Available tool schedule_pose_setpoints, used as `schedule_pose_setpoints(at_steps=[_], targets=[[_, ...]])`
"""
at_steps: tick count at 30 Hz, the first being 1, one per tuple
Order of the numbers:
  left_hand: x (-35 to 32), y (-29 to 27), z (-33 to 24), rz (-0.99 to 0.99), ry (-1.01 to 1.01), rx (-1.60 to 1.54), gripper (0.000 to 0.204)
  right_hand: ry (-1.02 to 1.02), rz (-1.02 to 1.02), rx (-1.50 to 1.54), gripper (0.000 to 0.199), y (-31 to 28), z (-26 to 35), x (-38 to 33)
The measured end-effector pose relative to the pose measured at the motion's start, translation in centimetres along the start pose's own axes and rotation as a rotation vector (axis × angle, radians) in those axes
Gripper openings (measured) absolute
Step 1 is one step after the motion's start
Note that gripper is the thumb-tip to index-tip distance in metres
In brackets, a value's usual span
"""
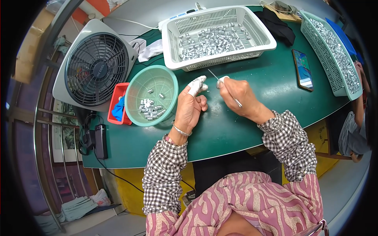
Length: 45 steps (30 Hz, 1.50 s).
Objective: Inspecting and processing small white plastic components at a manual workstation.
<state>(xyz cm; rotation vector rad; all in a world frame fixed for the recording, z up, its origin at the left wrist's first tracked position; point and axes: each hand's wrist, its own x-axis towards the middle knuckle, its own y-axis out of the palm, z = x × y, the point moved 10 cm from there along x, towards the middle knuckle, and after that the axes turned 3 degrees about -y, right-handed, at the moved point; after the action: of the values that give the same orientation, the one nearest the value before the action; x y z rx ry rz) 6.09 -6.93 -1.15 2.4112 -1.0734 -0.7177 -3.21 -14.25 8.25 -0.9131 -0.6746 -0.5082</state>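
The left hand [190, 107], fingertips taped white, pinches a small metal piece [204, 87] above the green table [244, 118]; the right hand [241, 96] grips a thin metal rod [225, 89], its tip near that piece; seemingly mid-threading, which needs steady alignment; the round green basket [151, 96] sits just left.

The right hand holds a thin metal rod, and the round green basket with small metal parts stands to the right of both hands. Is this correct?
Not quite. In the head view the right hand does hold the thin metal rod, but the round green basket of small metal parts stands left of both hands, beside the left hand.
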Motion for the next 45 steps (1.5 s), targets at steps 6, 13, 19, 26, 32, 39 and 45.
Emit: schedule_pose_setpoints(at_steps=[6,13,19,26,32,39,45], targets=[[-0.3,0.1,-0.9,-0.025,0.04,0.322,0.02,0.001,-0.015,-0.02,0.014,0.0,-0.9,-0.2],[-3.0,4.0,-5.0,-0.147,0.809,1.352,0.017,0.03,-0.015,-0.036,0.014,-0.3,-1.1,-0.2],[-3.6,4.2,-4.5,-0.126,0.863,1.495,0.013,0.077,-0.013,0.01,0.016,-0.2,-1.4,-0.2],[-3.2,3.7,-4.3,-0.151,0.835,1.505,0.012,0.075,-0.018,-0.009,0.017,-0.4,-1.2,-0.2],[-1.1,0.3,-2.8,-0.051,0.099,0.619,0.015,0.135,-0.029,0.111,0.017,-0.7,-1.3,0.1],[-0.1,-0.2,-0.3,0.116,-0.032,0.026,0.027,0.269,0.105,0.458,0.02,0.7,-1.5,-0.1],[0.4,-0.9,0.8,0.095,-0.089,-0.084,0.028,0.446,0.241,0.581,0.021,1.6,-1.9,-0.6]])
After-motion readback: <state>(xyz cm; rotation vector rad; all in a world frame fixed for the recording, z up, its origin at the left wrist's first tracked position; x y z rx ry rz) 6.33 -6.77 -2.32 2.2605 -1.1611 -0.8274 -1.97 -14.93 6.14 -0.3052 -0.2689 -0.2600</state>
